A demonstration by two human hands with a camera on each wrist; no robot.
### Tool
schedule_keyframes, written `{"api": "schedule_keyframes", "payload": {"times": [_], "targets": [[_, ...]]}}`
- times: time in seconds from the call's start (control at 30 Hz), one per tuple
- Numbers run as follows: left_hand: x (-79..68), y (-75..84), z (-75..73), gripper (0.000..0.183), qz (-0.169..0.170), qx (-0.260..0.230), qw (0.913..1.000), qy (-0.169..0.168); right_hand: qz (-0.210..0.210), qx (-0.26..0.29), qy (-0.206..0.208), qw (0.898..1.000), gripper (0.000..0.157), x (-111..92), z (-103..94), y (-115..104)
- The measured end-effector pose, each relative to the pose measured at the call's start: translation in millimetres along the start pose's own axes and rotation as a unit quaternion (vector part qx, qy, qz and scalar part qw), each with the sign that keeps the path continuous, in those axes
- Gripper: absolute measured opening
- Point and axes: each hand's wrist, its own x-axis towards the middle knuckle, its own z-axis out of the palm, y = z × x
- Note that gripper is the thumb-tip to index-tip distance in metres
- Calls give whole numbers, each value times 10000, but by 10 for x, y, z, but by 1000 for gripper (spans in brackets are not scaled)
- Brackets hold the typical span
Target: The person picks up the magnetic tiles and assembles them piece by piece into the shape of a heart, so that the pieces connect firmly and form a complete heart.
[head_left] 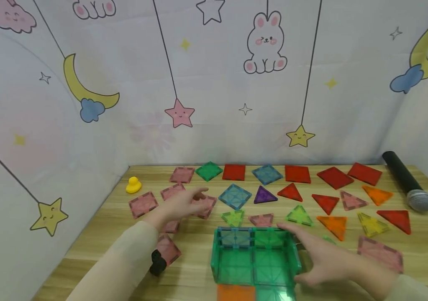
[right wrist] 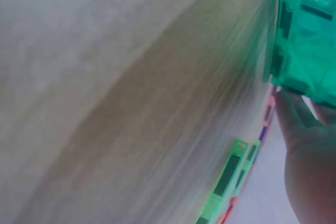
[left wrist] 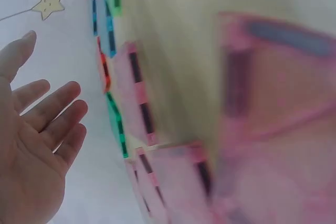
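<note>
Green box [head_left: 260, 263], right hand [head_left: 323, 255] spread against it, left hand [head_left: 181, 204] relaxed above pink tiles [head_left: 209, 206]

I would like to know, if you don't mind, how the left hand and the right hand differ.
The left hand is over the pink tiles, while the right hand is beside the mostly green box. The left hand holds nothing and is clear of the box; the right hand appears to touch its side. Both hands reach out from pale sleeves.
</note>
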Motion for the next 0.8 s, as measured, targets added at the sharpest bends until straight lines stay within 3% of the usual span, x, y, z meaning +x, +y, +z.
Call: {"api": "schedule_keyframes", "payload": {"times": [0.13,0.27,0.43,0.53,0.8], "targets": [[242,27,-147,58,-25,18,9995,325,-8,27,66,10000,102,-19,1,20],[505,-39,-176,61,-194,82,9983,540,-25,-15,123,9999,103,-18,-3,28],[719,-153,-51,64,-366,-15,9993,-3,107,-61,179,9998,103,-15,29,28],[800,-187,-3,67,-547,-51,9984,-133,164,-14,207,9996,104,-16,41,25],[859,-273,-27,68,-814,-480,9934,-644,143,170,166,9996,103,-25,20,22]]}}
